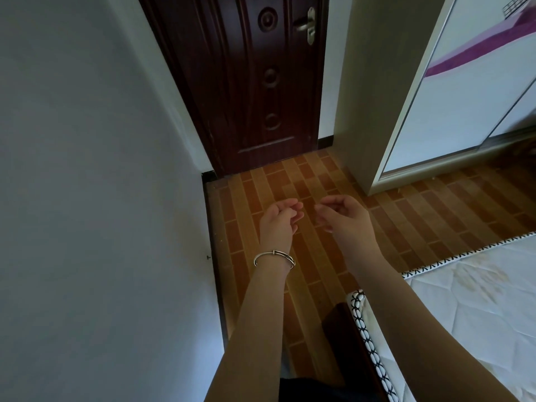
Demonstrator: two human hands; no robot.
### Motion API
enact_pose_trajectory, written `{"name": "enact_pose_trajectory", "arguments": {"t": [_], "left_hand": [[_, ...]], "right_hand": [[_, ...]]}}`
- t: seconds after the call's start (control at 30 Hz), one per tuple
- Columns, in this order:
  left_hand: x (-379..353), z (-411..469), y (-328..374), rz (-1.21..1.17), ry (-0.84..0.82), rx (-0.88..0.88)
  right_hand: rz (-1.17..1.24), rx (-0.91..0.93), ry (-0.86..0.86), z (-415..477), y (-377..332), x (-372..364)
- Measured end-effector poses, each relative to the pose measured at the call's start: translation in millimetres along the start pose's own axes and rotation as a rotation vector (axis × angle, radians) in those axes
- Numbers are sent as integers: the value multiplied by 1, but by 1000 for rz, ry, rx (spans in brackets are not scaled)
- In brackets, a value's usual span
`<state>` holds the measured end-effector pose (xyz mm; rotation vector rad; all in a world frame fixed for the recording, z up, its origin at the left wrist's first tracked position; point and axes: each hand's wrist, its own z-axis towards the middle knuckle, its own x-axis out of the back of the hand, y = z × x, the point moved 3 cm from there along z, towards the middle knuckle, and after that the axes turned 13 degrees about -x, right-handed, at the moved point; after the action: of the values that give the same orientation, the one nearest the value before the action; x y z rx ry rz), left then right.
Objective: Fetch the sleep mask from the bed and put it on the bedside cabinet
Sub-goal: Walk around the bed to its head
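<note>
Both my arms reach forward over the tiled floor. My left hand [278,220], with a silver bangle on its wrist, has loosely curled fingers and holds nothing. My right hand [342,214] faces it a short gap away, fingers also loosely curled and empty. A corner of the bed [478,300], a white quilted mattress with black-and-white trim, lies at the lower right beneath my right forearm. No sleep mask and no bedside cabinet are in view.
A dark wooden door [255,82] with a metal handle [307,24] stands shut straight ahead. A plain wall [87,169] runs along the left. A wardrobe with a sliding door [464,97] stands at the right. Brown tiled floor [319,175] lies between them.
</note>
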<state>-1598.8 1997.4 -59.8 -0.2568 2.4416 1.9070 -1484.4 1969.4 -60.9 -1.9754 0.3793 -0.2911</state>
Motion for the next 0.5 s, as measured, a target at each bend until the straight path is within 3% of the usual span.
{"name": "enact_pose_trajectory", "arguments": {"t": [0.5], "left_hand": [[3,171,41,39,-212,-12]], "right_hand": [[120,3,190,102,-60,-88]]}}
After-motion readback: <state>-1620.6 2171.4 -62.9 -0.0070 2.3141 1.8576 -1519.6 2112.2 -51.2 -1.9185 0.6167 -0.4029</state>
